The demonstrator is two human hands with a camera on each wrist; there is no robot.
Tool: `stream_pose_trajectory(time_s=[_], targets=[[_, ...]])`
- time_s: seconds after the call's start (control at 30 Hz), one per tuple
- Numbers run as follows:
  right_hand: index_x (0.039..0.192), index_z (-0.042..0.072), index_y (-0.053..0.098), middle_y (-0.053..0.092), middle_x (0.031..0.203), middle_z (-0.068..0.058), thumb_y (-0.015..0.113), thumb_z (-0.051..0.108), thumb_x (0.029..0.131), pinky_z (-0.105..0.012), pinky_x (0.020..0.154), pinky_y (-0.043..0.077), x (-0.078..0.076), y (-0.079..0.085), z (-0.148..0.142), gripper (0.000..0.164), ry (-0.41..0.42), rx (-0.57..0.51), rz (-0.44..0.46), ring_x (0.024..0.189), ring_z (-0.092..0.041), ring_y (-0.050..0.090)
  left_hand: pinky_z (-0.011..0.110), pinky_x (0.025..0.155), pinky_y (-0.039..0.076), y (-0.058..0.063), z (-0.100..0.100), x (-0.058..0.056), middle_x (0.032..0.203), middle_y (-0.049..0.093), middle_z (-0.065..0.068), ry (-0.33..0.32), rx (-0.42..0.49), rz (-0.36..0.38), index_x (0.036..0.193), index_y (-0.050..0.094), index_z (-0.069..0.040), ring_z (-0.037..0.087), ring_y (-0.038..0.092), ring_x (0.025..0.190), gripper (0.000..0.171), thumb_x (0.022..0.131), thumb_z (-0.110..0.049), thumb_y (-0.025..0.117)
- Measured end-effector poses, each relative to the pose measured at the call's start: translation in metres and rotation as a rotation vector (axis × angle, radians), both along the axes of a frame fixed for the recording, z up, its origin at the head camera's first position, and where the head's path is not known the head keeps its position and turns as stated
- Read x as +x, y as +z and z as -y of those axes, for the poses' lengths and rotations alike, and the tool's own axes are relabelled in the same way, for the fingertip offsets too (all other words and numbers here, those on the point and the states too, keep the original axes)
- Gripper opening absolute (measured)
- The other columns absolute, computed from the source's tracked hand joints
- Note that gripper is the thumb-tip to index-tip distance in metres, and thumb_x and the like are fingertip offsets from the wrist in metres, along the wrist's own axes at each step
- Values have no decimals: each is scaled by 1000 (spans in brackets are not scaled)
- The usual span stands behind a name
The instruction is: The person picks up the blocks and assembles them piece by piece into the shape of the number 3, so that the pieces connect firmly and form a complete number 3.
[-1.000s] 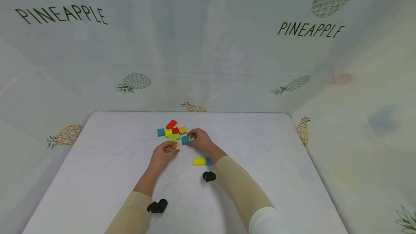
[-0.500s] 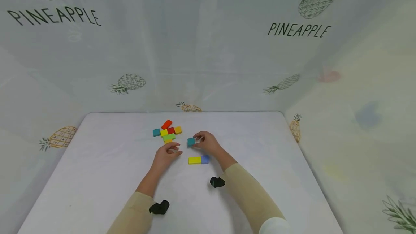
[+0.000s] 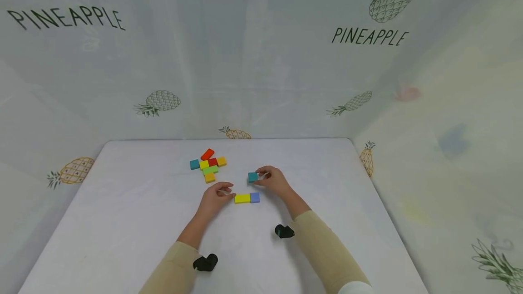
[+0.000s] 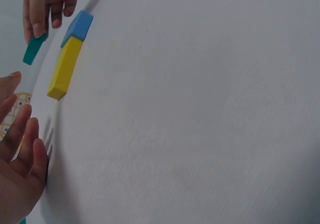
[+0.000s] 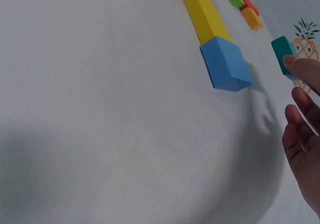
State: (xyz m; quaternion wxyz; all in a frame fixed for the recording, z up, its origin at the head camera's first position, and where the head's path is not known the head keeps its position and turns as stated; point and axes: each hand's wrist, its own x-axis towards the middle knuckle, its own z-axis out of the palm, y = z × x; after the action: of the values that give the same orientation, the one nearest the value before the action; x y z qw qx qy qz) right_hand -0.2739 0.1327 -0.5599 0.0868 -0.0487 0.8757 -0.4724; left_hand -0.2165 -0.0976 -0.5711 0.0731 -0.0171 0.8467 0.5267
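The right hand (image 3: 274, 182) pinches a teal cuboid (image 3: 253, 177), material unclear, drawn clear of the multicoloured block cluster (image 3: 210, 169) to twelve o'clock of the blue cuboid (image 3: 255, 198), seemingly singled out. The left hand (image 3: 214, 200), loose-fingered and holding nothing, nears the nine-o'clock end of the yellow oblong (image 3: 242, 198).

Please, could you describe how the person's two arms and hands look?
The left hand and right hand are bare, without gloves. The left sleeve and right sleeve are beige, each with a small black piece near its end. White fabric shows higher on the right arm. No cables are visible.
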Motion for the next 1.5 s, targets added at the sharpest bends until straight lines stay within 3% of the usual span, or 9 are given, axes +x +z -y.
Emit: stream_pose_trajectory(time_s=[0.17,0.43,0.8,1.03,1.5], targets=[[110,10,71,65,98,-3,81,14,80,-30,72,46,5,0,-8,32,-38,-13,-1,82,-18,52,32,79,50,-5,-1,-2,97,65,-1,-18,-12,-18,116,69,-15,19,57,84,33,84,-19,78],[109,8,71,65,95,-1,81,13,80,-30,71,46,11,-10,-16,31,-71,-33,5,81,-16,53,31,76,47,-5,3,2,98,62,-4,-81,-123,-13,119,68,-17,17,53,85,42,80,-21,82],[110,9,70,62,91,-1,81,14,81,-31,73,46,18,-28,-30,32,-84,-108,-5,81,-18,53,31,75,46,-8,6,0,94,62,-6,-115,-131,-45,112,71,-16,15,53,81,36,79,-22,83],[109,9,70,61,93,0,81,15,80,-32,75,44,23,-31,-28,32,-68,-94,-39,84,-19,52,31,72,45,-7,6,4,88,60,-5,-118,-153,-20,103,73,-18,17,51,80,25,80,-23,82],[106,8,70,62,97,0,82,11,78,-33,78,44,26,-27,-23,30,-45,-74,-55,87,-18,51,31,71,43,-10,5,2,83,58,-5,-106,-176,-32,100,74,-18,16,50,78,21,80,-20,81]])
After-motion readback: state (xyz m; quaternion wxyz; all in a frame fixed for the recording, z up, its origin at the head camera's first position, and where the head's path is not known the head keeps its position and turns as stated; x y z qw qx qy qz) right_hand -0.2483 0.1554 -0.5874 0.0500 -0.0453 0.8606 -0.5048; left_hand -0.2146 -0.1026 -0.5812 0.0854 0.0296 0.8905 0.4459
